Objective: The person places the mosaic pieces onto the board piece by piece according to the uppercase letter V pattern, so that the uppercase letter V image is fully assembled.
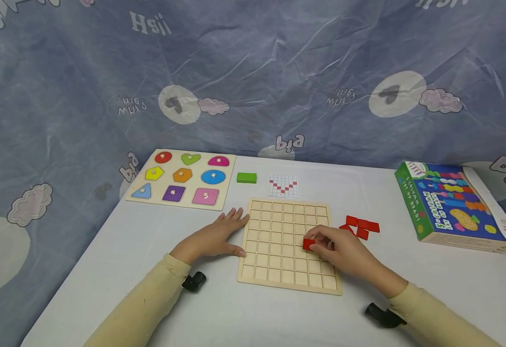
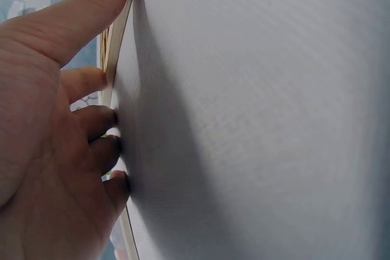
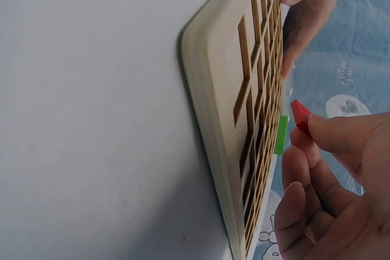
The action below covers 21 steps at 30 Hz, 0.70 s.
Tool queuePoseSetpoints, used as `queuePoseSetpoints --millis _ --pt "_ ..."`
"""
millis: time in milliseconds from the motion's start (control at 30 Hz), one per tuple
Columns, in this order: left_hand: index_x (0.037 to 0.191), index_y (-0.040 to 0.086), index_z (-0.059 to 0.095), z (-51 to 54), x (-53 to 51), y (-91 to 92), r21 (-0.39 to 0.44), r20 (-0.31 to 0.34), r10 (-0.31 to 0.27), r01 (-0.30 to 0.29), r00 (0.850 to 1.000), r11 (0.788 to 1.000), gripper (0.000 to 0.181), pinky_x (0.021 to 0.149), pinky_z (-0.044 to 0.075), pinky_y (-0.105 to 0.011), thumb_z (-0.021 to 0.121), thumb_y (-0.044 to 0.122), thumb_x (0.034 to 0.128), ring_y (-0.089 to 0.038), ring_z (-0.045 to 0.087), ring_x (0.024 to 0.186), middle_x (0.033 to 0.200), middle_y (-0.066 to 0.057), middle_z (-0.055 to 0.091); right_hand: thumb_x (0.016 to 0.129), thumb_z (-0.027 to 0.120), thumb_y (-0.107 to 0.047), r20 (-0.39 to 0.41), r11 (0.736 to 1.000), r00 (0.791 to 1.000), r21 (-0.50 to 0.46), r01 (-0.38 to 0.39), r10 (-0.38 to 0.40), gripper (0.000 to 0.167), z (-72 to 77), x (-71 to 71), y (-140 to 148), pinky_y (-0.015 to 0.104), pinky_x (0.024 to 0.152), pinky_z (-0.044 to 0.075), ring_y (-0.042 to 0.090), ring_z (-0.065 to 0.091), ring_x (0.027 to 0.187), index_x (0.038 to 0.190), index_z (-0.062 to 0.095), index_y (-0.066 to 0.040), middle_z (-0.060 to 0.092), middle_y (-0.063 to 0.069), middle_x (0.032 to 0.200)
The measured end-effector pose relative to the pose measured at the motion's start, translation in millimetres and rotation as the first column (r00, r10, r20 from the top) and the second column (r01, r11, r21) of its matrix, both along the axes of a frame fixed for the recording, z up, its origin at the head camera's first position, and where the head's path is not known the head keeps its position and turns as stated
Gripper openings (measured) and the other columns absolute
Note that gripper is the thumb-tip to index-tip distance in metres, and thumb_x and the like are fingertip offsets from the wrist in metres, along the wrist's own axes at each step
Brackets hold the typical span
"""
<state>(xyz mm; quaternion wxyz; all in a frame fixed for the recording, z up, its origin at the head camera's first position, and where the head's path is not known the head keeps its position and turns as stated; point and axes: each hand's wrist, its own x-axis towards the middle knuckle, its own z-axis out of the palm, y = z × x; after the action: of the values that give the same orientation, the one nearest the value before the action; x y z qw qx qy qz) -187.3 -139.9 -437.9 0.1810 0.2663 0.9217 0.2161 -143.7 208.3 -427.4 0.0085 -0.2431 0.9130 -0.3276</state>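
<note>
A wooden grid board lies flat on the white table, its square cells bare. My right hand is over the board's right half and pinches a red square tile between thumb and fingers. In the right wrist view the same red tile is tilted, held above the grid. My left hand rests at the board's left edge with fingers spread, the thumb touching the rim. The left wrist view shows that hand's fingers along the edge. Several red tiles lie just right of the board, partly hidden by my right hand.
Behind the board are a pattern card with a red V and a green block. A shape puzzle with knobs lies at the back left. At the right stands a colourful box. A patterned cloth hangs behind the table.
</note>
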Motion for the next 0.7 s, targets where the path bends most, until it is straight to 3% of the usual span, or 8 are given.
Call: queuePoseSetpoints --millis 700 --pt "0.162 0.013 0.028 -0.7 -0.9 1.4 -0.012 -0.006 0.005 -0.005 1.000 1.000 0.104 0.127 0.006 -0.045 0.084 0.047 0.0803 -0.028 0.004 0.157 0.169 -0.011 0.013 0.092 0.076 -0.014 0.071 0.995 0.992 -0.016 -0.102 0.103 0.020 -6.5 9.2 -31 0.021 0.063 0.050 0.004 0.055 0.072 0.109 0.070 -0.023 0.059 -0.015 0.081"
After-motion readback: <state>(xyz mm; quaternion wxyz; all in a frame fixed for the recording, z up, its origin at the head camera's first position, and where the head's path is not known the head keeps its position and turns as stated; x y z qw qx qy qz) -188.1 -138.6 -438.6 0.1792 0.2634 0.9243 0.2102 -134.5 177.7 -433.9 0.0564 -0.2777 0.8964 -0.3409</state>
